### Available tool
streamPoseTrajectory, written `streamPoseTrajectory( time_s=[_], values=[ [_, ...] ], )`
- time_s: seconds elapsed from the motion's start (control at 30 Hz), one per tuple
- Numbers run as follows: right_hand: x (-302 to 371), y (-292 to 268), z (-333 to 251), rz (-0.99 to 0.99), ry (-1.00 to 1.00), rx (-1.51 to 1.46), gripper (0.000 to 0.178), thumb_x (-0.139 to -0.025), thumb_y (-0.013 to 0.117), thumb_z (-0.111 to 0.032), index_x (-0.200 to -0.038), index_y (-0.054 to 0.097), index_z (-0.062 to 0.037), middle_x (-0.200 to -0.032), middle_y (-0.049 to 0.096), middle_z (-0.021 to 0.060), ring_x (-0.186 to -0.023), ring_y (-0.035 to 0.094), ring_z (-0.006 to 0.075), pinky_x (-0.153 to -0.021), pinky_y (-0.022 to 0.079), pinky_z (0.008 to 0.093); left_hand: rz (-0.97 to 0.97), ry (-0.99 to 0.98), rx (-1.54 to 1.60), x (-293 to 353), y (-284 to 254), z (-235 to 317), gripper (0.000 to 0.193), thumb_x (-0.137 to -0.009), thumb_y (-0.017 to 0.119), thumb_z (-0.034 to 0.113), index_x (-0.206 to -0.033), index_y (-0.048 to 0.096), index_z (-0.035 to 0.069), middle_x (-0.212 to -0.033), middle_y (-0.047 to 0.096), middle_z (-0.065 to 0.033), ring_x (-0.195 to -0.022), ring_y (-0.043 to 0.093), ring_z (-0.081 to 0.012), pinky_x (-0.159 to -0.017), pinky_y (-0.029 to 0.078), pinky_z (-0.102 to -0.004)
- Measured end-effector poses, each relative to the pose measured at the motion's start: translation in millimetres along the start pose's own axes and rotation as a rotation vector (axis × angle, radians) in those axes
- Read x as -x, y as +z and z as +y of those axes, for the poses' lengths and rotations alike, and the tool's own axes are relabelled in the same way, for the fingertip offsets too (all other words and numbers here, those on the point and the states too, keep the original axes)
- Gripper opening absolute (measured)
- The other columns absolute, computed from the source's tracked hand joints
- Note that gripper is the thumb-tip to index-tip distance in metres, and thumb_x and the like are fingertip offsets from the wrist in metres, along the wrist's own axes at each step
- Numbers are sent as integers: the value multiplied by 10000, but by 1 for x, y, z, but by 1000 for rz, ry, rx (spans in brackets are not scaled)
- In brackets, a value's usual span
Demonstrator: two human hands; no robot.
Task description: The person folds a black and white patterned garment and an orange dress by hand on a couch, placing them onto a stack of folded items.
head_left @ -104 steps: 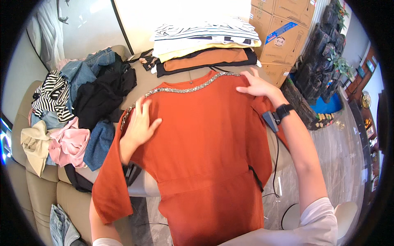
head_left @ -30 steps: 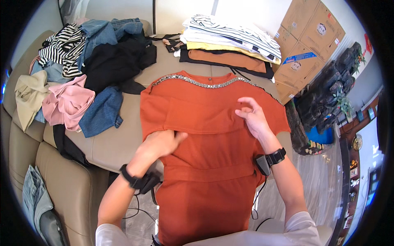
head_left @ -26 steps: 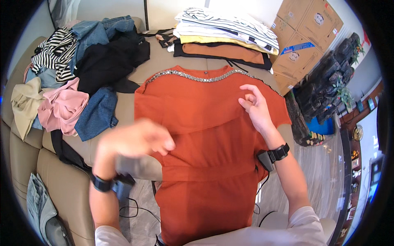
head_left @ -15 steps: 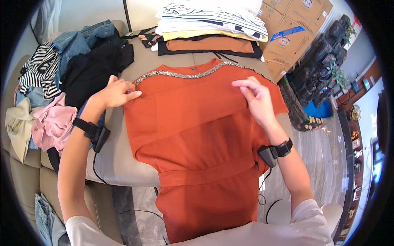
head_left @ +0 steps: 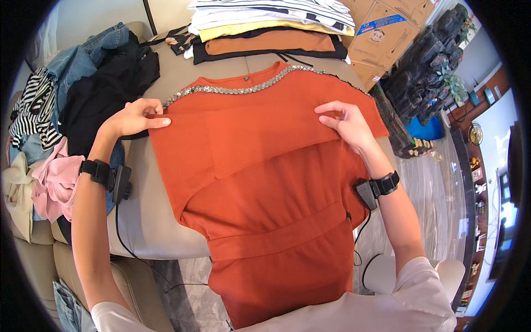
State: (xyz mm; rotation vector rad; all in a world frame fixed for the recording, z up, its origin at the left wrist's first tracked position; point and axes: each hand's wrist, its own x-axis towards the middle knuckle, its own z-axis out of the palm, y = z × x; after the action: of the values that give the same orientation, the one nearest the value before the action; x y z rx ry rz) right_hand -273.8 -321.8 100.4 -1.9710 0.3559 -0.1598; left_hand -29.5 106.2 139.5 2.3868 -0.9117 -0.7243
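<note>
A rust-orange dress (head_left: 265,182) lies spread face up, its neckline at the far end and its lower part hanging toward me. A silver sequined trim (head_left: 243,90) runs along the neckline and shoulders. At the dress's left sleeve edge, my left hand (head_left: 135,117) has thumb and fingers closed on the fabric. Over the upper right of the bodice is my right hand (head_left: 348,124), its thumb and forefinger curved with a small gap between them. A loose band of fabric slants across the chest above the waistband (head_left: 276,232).
Beneath the dress is a beige padded seat (head_left: 149,221). Heaped clothes (head_left: 105,94) lie at left, and a folded stack (head_left: 271,27) stands behind. Cardboard boxes (head_left: 381,39) and a dark rock fountain (head_left: 426,72) are at right. Cables (head_left: 124,238) trail from both wrist straps.
My left hand has shifted left and its fingers have closed on the sleeve edge. My right thumb and forefinger have come level. The view has shifted slightly, and the chest fabric lies differently.
</note>
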Motion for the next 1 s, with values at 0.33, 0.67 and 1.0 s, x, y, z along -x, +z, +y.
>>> streamPoseTrajectory(
  time_s=[0.33,0.67,1.0],
  values=[
    [-3,4,25,137,-390,472,292,-809,765,-68,-1093,696,-72,-1061,663,86,-746,598,213,-715,512,325,544,31,-186,-3,47,-33,405,-842,811,278,-979,549,2,-969,524,-183,-882,537,-253,-794,513,-379],
    [-4,-6,17,144,-260,360,351,-839,756,-76,-1182,680,-68,-1326,616,121,-637,491,158,-686,499,306,323,-403,480,21,52,34,515,-938,689,406,-1158,650,-58,-975,733,-123,-786,711,-193,-641,548,-282],
    [-17,-5,52,113,-251,316,394,-865,733,-113,-1249,653,-75,-1419,558,177,-1016,606,280,-903,507,356,997,-90,-146,-5,99,-8,285,-957,643,205,-913,576,-69,-839,614,-319,-841,635,-495,-721,475,-511]
  ],
)
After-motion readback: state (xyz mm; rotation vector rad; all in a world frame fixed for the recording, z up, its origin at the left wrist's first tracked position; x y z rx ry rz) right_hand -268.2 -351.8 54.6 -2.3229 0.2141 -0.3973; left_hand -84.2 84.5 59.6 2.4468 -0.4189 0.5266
